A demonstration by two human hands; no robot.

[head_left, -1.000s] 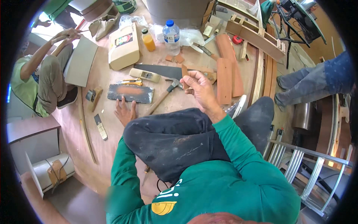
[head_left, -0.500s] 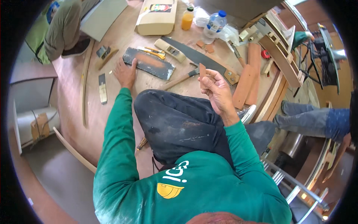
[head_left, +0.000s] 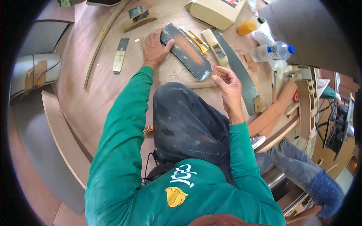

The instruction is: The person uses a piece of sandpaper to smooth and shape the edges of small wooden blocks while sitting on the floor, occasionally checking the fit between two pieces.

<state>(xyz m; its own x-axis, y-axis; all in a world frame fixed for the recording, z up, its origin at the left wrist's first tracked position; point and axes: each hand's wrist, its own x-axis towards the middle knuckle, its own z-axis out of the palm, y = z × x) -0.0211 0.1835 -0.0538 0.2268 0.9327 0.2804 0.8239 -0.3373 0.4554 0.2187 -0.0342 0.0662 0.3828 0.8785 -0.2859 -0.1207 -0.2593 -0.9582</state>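
My left hand [head_left: 155,47] lies with its fingers stretched out at the left end of a dark rectangular board [head_left: 179,47]. Its thumb rests on the board's edge, and reddish dust streaks the board's middle. Just past the right end, my right hand [head_left: 228,86] pinches a thin reddish-brown piece of wood [head_left: 215,70], mostly hidden by the fingers. Along the board's far side are a yellow utility knife [head_left: 199,42] and a pale wooden hand plane [head_left: 215,47]. A handsaw [head_left: 237,71] extends beyond them.
Another plane [head_left: 138,20], a flat blade [head_left: 120,55] and a long wood strip [head_left: 101,43] lie to the left. Bottles [head_left: 273,52] and a cardboard box [head_left: 213,13] stand at the back. Reddish planks [head_left: 273,109] and another person's legs [head_left: 298,160] are on the right.
The whole view has shifted and turned. My right hand has come down closer to the board's right end with the wood piece. My left hand stays at the board's left end, its thumb now over the edge.
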